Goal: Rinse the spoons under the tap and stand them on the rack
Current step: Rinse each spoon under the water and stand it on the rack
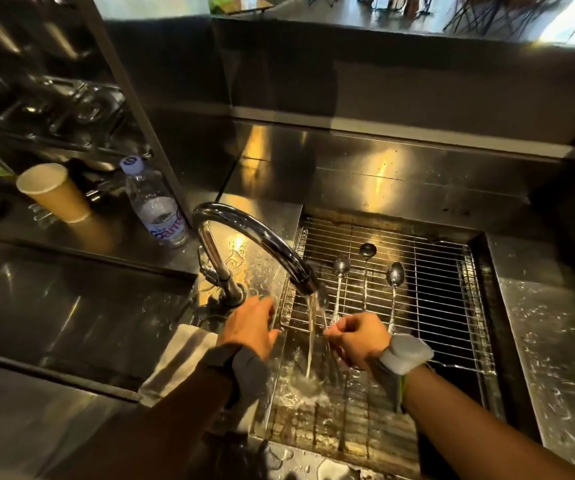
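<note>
While water runs, the right hand point(357, 339) grips what looks like a spoon point(324, 311) beneath the tap point(265, 244).

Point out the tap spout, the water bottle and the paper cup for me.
tap spout point(279, 247), head view, on the top of the chrome arch.
water bottle point(156, 206), head view, on the clear body above the label.
paper cup point(62, 199), head view, on the brown side wall.
</note>
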Motion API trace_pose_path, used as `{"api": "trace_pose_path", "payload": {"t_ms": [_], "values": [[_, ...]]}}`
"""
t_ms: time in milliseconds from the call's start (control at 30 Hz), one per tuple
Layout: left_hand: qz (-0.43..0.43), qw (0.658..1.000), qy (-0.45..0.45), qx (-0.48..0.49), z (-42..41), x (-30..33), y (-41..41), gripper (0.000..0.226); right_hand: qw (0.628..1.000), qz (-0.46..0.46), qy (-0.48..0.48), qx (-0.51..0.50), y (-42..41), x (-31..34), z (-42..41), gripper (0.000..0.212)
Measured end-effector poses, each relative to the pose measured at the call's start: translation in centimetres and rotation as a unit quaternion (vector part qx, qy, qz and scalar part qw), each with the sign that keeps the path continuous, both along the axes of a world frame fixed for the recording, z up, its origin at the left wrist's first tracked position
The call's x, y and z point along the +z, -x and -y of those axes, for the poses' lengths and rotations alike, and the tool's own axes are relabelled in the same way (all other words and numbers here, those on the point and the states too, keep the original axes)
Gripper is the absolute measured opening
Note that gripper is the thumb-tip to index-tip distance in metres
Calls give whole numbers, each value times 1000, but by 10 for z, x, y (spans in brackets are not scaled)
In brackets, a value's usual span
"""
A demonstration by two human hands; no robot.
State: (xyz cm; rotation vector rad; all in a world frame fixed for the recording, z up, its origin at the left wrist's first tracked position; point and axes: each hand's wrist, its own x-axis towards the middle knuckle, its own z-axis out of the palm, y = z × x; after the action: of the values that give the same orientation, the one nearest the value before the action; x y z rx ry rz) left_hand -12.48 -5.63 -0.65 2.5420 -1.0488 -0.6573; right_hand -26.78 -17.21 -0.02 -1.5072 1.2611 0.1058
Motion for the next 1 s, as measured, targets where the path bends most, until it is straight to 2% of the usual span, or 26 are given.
{"api": "trace_pose_path", "payload": {"t_ms": [100,200,267,367,433,567,767,1000], "values": [[-1,1000,-8,-8,-5,-2,-4,33,999,28,10,-26,-35,6,15,20],[6,1000,2,-13,-9,-8,-4,28,999,-14,13,27,-61,2,32,31],[7,1000,10,-12,-11,-11,-6,25,993,-70,47,79,-72,-3,40,10],[6,1000,21,-10,-12,-15,-6,23,992,-84,82,56,-75,-16,46,36],[11,1000,27,-11,-13,-16,-9,23,988,-103,96,70,-76,-17,45,38],[16,999,26,-17,-12,-19,-9,25,972,-165,134,105,-75,-9,42,30],[12,999,30,-9,-11,-21,-8,25,958,-215,163,99,-78,-6,42,21],[8,999,38,-6,-12,-24,-8,25,958,-192,183,111,-73,-4,39,11]]}}
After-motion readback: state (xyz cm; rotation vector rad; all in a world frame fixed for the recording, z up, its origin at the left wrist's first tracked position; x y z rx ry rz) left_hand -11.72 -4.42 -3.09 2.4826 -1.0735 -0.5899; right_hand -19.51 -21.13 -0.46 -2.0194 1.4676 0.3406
